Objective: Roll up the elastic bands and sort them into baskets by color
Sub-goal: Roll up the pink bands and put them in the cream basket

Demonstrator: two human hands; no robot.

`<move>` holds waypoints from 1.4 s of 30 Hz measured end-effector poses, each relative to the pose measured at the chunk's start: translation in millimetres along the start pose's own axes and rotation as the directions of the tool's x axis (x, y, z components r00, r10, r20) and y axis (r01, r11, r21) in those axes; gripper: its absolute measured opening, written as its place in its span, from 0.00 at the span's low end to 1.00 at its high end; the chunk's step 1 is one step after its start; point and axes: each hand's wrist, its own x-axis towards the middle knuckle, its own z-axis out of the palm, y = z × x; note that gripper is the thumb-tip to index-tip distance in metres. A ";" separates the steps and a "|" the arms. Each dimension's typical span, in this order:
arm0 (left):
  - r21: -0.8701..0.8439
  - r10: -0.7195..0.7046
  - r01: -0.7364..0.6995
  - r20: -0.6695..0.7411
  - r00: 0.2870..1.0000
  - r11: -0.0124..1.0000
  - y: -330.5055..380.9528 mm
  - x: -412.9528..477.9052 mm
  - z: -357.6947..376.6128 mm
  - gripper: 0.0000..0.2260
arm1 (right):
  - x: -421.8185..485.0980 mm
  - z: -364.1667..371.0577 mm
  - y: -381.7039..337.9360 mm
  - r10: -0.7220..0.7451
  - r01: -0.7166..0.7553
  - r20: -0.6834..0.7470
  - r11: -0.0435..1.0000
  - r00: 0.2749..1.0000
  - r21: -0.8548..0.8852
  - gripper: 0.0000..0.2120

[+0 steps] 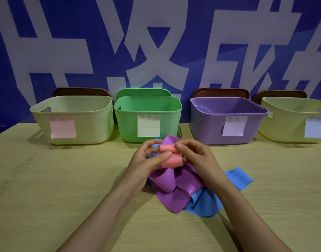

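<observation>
1. Nearest, a loose purple band (167,188) and a blue band (205,204) lie heaped on the tabletop (47,179).
2. Just above the heap, the left grip (147,160) and right grip (197,157), both bare hands, pinch a partly rolled pink band (169,157) between fingertips and thumbs.
3. Rolling seems under way. The next move is to finish the coil without letting it spring open.
4. Farthest, four baskets stand in a row. The cream basket (92,124) at far left, with a pink note, looks the likely destination.
</observation>
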 end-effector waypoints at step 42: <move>0.103 0.155 -0.156 0.016 0.988 0.982 4.8 1.2 -5.5 0.13 | -0.6 -1.5 1.9 0.039 -0.040 0.018 0.997 0.999 0.060 0.09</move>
